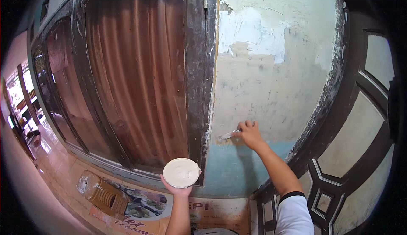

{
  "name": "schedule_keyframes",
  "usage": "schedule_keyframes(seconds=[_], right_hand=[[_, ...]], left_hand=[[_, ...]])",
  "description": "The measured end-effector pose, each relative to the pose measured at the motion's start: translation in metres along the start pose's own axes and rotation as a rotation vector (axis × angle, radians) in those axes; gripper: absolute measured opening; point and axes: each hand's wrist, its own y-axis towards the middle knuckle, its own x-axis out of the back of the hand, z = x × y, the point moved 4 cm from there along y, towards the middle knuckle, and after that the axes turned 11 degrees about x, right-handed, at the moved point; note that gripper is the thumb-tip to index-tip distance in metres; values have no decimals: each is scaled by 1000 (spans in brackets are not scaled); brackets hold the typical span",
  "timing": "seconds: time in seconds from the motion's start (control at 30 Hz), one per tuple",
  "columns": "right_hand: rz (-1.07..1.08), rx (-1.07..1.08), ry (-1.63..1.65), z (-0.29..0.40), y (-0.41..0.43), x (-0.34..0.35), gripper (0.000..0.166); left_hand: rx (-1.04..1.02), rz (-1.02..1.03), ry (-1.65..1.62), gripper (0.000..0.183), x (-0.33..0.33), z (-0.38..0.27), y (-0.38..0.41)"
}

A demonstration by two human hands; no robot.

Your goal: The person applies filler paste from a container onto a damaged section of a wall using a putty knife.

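My right hand (249, 135) grips a putty knife (227, 135) whose blade lies against the wall, just above the line where beige meets turquoise paint. Low in front of me, my left hand (178, 189) holds up a round tub of off-white putty (181, 172) from below; the putty surface is mostly smooth with a small scooped mark. The wall (264, 88) between the window and the door is patchy beige, with a bright white putty patch (244, 28) higher up and dark spots below it.
Left is a dark wooden window frame (195, 76) with a brown curtain (136, 76) behind glass. A panelled wooden door (349, 146) stands at the right. On the floor lie a printed banner (159, 224) and a stained plastic stool or container (103, 192).
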Motion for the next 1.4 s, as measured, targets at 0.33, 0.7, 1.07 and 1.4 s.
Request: schedule_keyframes(seconds=[0.33,0.7,1.07,1.4], right_hand=[[-29,-5,10,-2,-10,32,24],[-103,7,-27,-44,-4,49,34],[3,-39,783,-38,-104,86,51],[201,113,645,-24,-152,78,51]], left_hand=[[-63,38,9,89,-25,-1,22],[-75,13,2,87,-27,27,20],[89,-31,-2,90,-47,124,28],[163,-42,0,88,-55,205,32]])
